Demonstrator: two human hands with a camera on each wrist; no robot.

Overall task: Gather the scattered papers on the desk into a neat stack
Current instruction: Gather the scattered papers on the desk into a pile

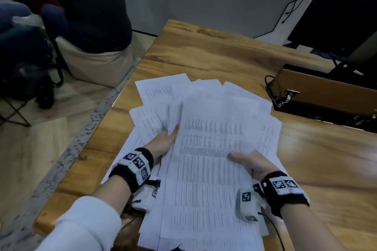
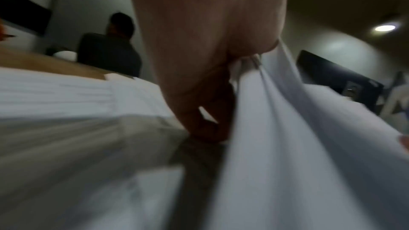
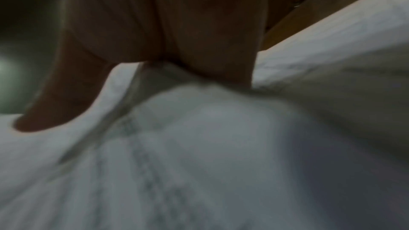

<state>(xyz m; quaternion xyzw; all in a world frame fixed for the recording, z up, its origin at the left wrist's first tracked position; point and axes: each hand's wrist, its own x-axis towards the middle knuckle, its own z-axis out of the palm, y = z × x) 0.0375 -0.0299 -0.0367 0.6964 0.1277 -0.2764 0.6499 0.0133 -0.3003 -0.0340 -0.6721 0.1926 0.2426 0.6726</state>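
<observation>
Left hand (image 1: 163, 140) at approx 9 o'clock of the top sheet (image 1: 206, 169), thumb on the sheet's left edge, fingers tucked under; left wrist view shows thumb and fingers (image 2: 205, 125) pinching a bundle of raised sheet edges, so it grips the papers. Right hand (image 1: 253, 164) at approx 3 o'clock of the same sheet, thumb lying flat on the print, remaining fingers hidden below paper; right wrist view, dark and blurred, shows thumb on top and palm against the edge, so it also grips.

Papers (image 1: 163, 91): white sheets w/ dense tabular print, fanned out and overlapping, not squared. Pile sits on wooden bench (image 1: 204, 55), near its front-left corner; far corners of sheets splay toward 11, 12 and 1 o'clock. Top sheet lifted off the pile along its left side, per left wrist view.

Brown box w/ metal clasp (image 1: 326, 89) at 2 o'clock of pile, well apart; black cable (image 1: 269, 85) just beside its left end. Seated person in dark top (image 1: 89, 6) at 10 o'clock, off the bench, back turned.
</observation>
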